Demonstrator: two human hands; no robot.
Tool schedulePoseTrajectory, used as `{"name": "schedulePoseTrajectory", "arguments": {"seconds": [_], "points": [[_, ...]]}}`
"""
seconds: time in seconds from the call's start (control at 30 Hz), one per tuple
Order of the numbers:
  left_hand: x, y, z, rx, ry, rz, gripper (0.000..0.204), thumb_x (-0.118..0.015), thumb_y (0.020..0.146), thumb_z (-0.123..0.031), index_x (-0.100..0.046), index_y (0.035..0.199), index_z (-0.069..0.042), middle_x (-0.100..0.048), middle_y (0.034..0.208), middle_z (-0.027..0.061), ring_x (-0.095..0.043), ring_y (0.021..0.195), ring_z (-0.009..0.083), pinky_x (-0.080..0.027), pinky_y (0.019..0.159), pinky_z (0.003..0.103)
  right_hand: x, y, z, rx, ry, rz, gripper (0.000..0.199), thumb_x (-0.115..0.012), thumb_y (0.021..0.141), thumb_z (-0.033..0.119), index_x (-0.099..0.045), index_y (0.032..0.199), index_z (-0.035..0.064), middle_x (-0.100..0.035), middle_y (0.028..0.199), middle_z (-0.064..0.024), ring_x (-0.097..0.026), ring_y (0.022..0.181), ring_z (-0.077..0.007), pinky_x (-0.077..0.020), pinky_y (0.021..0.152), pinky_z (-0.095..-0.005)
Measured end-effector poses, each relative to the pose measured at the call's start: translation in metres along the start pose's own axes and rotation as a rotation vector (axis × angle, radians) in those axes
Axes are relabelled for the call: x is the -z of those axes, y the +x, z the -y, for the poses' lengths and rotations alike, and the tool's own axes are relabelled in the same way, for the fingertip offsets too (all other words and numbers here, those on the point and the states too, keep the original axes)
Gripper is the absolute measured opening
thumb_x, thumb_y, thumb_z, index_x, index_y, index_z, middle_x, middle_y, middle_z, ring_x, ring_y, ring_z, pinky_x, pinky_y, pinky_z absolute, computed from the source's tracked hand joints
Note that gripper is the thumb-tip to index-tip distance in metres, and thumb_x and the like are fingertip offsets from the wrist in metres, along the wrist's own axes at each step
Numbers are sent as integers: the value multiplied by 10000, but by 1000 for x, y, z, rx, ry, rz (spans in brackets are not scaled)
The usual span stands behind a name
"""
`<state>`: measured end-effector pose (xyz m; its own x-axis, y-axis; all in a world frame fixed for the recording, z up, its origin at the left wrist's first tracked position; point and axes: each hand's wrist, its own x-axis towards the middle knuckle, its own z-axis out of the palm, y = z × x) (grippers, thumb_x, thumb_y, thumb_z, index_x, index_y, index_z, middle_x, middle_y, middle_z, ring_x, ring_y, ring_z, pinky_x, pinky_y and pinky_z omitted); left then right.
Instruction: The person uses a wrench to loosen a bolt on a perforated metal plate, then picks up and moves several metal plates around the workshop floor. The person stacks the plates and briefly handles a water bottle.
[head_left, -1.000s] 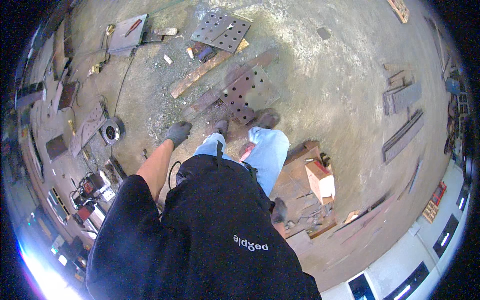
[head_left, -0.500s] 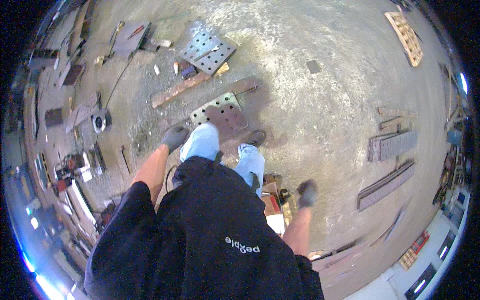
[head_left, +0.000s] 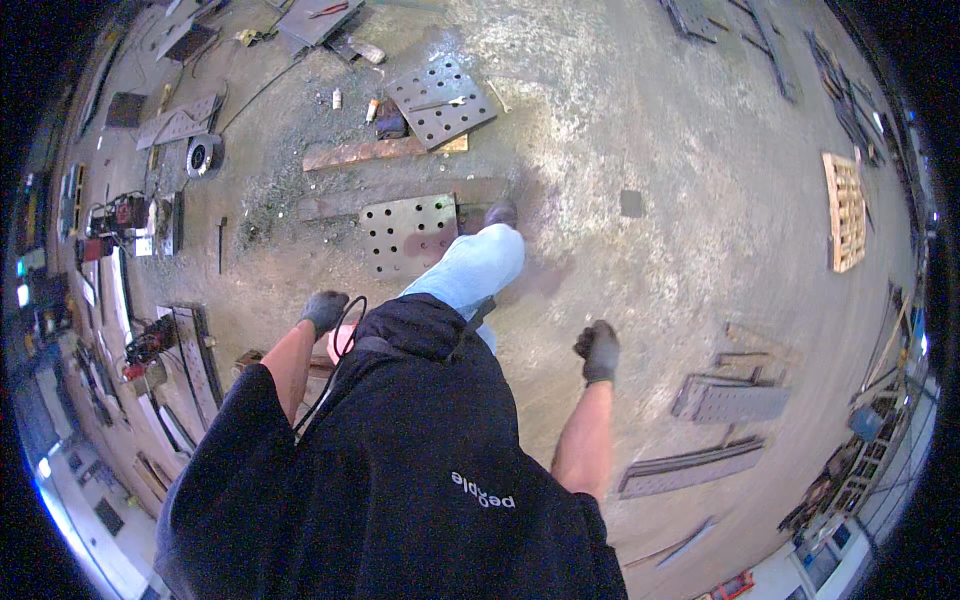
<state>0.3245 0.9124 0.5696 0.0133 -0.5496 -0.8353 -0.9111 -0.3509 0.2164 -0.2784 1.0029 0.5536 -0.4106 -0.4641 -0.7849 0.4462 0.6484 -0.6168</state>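
My left hand (head_left: 325, 312), in a grey work glove, hangs beside my left hip next to a thin black cord loop. Its fingers curl inward and nothing shows in them. My right hand (head_left: 598, 350), gloved the same way, swings out to my right over the concrete floor with its fingers curled and no object visible. Ahead of my leg lies a steel plate with round holes (head_left: 430, 242). Farther off, a second holed plate (head_left: 440, 122) carries a wrench (head_left: 440, 103). A rusty flat bar (head_left: 350, 154) lies between the plates.
Holed steel beams (head_left: 740, 402) and long bars (head_left: 690, 472) lie on the right. A wooden pallet (head_left: 846, 212) stands farther right. At left are a round coil (head_left: 200, 156) and assorted steel pieces. Pliers (head_left: 328, 10) rest on a dark plate at the top.
My body has turned, and my visible leg and shoe now reach forward beside the nearer holed plate. My right hand has swung forward; my left has come back beside my hip. Both remain curled.
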Motion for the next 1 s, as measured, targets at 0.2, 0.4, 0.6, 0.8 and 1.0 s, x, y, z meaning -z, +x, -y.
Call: {"name": "schedulePoseTrajectory", "arguments": {"seconds": [0.2,0.4,0.6,0.8,1.0], "points": [[-18,46,-51,-127,145,5,460,-540,902,-484,-696,1093,-96,-709,971,176,-698,851,337,-546,724,427,-1,13,11,15,5,69,226,-589,915,325,-556,941,102,-589,722,-74,-585,585,-198,-521,529,-361],[124,135,-313,-69,-439,-213,472,-507,883,-414,-663,1142,-52,-661,1119,228,-623,1072,379,-473,928,454,41,-14,79,-246,-365,-173,164,-589,885,224,-518,749,165,-488,567,-17,-491,455,-187,-429,404,-373],[226,157,-471,-434,-520,-332,428,-541,923,-381,-643,1154,-35,-683,1028,181,-660,899,276,-498,838,405,27,27,167,-306,-90,-249,192,-547,898,221,-462,737,158,-470,578,-38,-457,455,-187,-383,390,-357],[206,156,-464,-234,-448,-291,477,-498,905,-411,-643,1152,-30,-641,1182,203,-597,1126,364,-449,966,431,-1,85,242,-61,-804,-7,152,-560,876,236,-555,839,89,-576,717,-119,-574,619,-284,-448,529,-436],[66,158,-281,595,-609,-267,524,-564,847,-497,-688,1118,-66,-695,1085,155,-667,971,313,-498,847,404,43,197,292,31,-1834,542,293,-549,859,287,-638,1026,63,-675,996,-177,-628,995,-351,-485,825,-473]]}}
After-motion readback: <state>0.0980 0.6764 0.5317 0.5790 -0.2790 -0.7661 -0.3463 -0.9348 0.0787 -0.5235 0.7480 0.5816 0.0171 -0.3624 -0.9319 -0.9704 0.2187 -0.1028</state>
